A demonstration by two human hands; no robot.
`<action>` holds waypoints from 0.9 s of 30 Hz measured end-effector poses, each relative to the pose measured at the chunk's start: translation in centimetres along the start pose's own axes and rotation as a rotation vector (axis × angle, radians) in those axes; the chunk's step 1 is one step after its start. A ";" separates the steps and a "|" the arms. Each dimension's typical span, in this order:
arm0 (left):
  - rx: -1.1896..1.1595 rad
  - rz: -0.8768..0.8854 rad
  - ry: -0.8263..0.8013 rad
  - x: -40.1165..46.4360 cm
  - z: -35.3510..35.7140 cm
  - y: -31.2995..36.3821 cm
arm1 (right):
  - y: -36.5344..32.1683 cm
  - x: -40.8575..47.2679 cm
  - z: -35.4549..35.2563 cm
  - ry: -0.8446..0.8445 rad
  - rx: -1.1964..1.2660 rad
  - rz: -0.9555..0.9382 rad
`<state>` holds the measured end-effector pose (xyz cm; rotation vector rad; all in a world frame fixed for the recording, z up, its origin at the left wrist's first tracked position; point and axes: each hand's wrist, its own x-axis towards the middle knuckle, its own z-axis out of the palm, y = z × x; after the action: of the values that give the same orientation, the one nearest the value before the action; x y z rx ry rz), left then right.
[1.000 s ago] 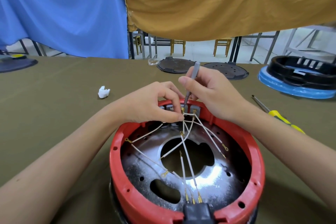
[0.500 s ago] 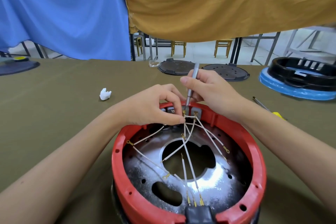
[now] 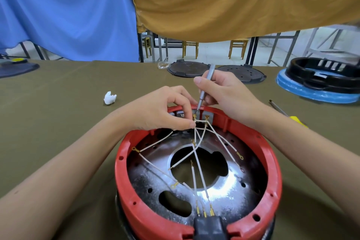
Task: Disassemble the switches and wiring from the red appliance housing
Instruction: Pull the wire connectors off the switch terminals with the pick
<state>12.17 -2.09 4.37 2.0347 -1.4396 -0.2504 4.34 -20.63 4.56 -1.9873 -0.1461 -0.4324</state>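
a: where's the housing?

b: red housing sits at the table's near edge, open side up, metal plate inside. white wires fan across it from the switch block on the far wall to the black connector on the near rim

a: your hands?

b: my left hand pinches a wire at its brass terminal, thumb and forefinger closed on it just beside the block. my right hand grips a slim grey screwdriver, tip down at the terminals

a: anything else out there?

b: white scrap toward the left. yellow-handled screwdriver right of my forearm. two dark round lids along the far edge, a black ring on a blue base at the far right corner
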 end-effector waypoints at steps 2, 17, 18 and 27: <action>0.007 0.003 0.008 0.0 0.0 0.0 | -0.3 -0.3 0.1 0.002 -0.063 -0.076; 0.005 0.004 0.003 -0.1 0.1 0.0 | 0.2 0.3 0.0 -0.029 0.024 0.071; 0.007 0.002 0.005 0.0 0.1 0.0 | 0.2 0.3 0.0 -0.025 0.024 0.070; 0.017 0.000 0.014 0.0 0.1 0.0 | -0.3 -0.4 0.2 -0.011 -0.101 -0.059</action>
<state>12.12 -2.13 4.35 2.0465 -1.4375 -0.2247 3.93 -20.28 4.65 -2.0891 -0.1930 -0.4751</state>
